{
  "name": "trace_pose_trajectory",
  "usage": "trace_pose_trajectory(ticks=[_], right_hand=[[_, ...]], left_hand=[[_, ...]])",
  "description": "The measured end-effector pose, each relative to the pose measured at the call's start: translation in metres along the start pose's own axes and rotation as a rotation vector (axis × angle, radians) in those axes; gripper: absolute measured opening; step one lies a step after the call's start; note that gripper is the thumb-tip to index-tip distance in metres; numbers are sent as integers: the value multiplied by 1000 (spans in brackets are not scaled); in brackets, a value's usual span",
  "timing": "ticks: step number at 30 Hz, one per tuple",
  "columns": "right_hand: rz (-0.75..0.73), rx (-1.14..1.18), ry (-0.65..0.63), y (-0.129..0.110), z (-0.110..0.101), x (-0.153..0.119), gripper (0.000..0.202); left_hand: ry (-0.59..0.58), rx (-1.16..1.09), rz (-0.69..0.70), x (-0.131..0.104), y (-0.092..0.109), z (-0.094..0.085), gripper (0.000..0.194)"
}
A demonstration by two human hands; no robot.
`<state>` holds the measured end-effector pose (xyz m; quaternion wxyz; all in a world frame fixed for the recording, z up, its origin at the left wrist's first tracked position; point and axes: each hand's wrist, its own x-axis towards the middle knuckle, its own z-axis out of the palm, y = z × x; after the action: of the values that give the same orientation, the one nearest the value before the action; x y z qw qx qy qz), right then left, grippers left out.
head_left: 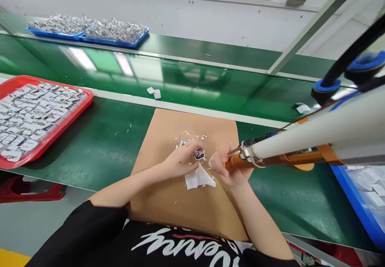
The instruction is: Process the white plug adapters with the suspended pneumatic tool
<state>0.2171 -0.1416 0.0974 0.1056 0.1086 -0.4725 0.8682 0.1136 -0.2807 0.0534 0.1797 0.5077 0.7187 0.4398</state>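
Left hand (180, 161) grips a small white-and-dark piece (199, 153) at its fingertips, while the right hand (234, 174) is curled at the orange end of a long white-and-orange tubular device (279, 140); whether it grips that end, I cannot tell. The piece lies just left of the right hand's fingers, apart from them, above a brown cardboard sheet (164, 204) and on the far side of a crumpled white scrap (197, 178), its long axis unclear behind the fingers.
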Motion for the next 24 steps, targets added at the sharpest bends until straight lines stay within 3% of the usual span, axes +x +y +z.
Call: trace_pose_trajectory(ticks=[5,12,24], right_hand=[[4,-27,12,1,-2,-2,51],[3,-73,44,2,-1,0,53],[33,-56,17,4,2,-3,54]], left_hand=[[-51,-26,3,-10,-5,19,34],[-90,-31,88,-15,-4,24,39],[48,-70,238,-13,1,28,35]])
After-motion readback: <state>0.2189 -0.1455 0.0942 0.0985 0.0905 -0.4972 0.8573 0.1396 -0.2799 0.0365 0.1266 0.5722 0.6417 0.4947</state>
